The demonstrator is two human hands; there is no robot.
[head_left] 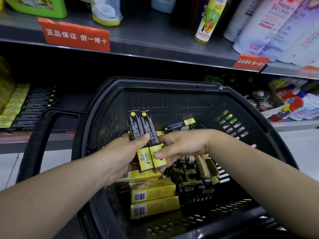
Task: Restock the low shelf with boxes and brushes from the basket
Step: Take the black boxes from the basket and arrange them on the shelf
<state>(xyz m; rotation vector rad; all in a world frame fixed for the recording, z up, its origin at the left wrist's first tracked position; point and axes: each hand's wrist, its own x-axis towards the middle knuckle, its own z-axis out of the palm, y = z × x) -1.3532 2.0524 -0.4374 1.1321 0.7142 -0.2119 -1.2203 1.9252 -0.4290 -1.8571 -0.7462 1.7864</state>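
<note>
The left hand (120, 152) grips two long boxes (138, 128), black on top and yellow at the near end. They are held side by side, with the thumb laid across their black faces and the fingers underneath. The right hand (181, 145) pinches the yellow end of the same pair, thumb on top. Its fingers seem to curl beneath, though they are mostly hidden.

Both hands hold the pair above the black basket (172, 82). It contains more stock: yellow cartons (153, 190) with barcodes, small dark boxes and wooden brushes (205, 167) jumbled at the right.

Behind and to the left, the low shelf (72, 100) carries a row of matching boxes (25, 107). Above it, a grey shelf (146, 42) holds bottles and a red label (76, 36).
</note>
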